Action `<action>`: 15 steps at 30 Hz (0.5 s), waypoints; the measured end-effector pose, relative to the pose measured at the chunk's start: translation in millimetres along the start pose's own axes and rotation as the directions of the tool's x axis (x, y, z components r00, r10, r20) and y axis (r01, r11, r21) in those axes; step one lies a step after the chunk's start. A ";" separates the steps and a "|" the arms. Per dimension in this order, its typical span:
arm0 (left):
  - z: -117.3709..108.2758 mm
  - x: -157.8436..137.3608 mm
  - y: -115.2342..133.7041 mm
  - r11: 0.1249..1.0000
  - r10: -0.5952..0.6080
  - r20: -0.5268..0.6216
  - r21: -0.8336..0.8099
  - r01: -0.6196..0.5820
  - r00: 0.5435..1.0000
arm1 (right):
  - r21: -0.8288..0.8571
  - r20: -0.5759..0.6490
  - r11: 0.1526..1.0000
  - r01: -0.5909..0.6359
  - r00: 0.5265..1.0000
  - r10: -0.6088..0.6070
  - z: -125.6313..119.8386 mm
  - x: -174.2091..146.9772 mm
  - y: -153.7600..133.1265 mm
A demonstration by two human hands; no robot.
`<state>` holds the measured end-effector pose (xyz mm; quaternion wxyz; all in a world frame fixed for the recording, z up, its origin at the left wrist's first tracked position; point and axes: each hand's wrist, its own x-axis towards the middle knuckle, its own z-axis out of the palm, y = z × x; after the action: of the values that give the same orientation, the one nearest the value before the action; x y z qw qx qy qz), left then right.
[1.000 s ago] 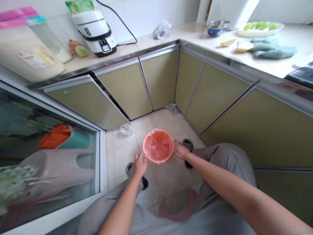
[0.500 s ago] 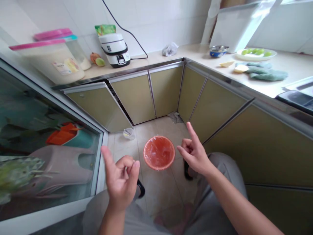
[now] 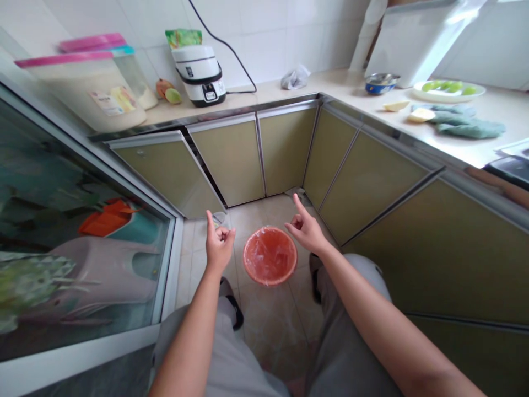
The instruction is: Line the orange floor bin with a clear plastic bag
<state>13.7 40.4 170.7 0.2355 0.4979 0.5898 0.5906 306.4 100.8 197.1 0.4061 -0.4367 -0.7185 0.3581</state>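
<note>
a red bin (image 3: 270, 282) stands on the tiled floor (image 3: 273, 320) between the person's feet, a little ahead of the shoes. its round mouth faces up toward the head camera, so the view goes straight down into it. its axis runs upright from floor to rim; the rim itself looks about as wide as it is deep and shows no clear long direction. a clear plastic liner (image 3: 268, 256) covers the inside and folds over the rim.

the left hand (image 3: 220, 248) is in the air just beside the bin's left edge, and the right hand (image 3: 308, 230) is just off its right edge, both clear of the rim. on each, the grip is apart: the forefinger sticks out straight, away from the thumb, with the other fingers curled in. both forefingers aim forward, toward the cabinets (image 3: 225, 160).

beyond the left hand, partly hidden by it, a clear cup (image 3: 221, 219) is on the floor. past the right fingertip a grey cloth (image 3: 291, 192) lies in the corner. above the cabinets, a rice cooker (image 3: 202, 77) stands on the bench (image 3: 264, 95).
</note>
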 end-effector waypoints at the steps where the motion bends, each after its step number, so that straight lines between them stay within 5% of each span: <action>1: -0.2 -1.7 -0.5 1.000 -0.010 -0.005 -0.011 0.010 1.000 | -0.005 -0.027 1.000 -0.015 1.000 0.015 0.2 -2.0 0.8; 4: -1.9 -4.6 -15.8 0.997 -0.078 0.048 0.010 0.077 0.996 | -0.055 -0.075 0.995 -0.082 0.994 0.078 -4.5 -6.8 15.1; 7: -1.6 -10.1 -51.1 0.981 -0.175 0.140 0.106 0.161 0.975 | -0.232 0.004 0.951 -0.207 0.977 0.214 -9.4 -10.0 47.1; 10: 2.8 -22.9 -95.0 0.916 -0.375 0.120 0.201 0.348 0.919 | -0.363 0.046 0.851 -0.379 0.905 0.423 -2.8 -14.9 89.2; 12: 5.6 -36.0 -122.0 0.826 -0.540 0.062 0.229 0.515 0.839 | -0.269 -0.012 0.750 -0.604 0.781 0.624 9.4 -24.3 117.4; 15: 4.2 -60.8 -153.9 0.701 -0.696 0.024 0.238 0.672 0.717 | -0.019 -0.064 0.477 -0.879 0.477 0.877 33.6 -51.2 152.4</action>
<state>-6.3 19.5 7.7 0.4163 0.2975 0.7778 0.3651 342.3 103.7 36.9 0.1713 -0.7602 -0.3936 0.4877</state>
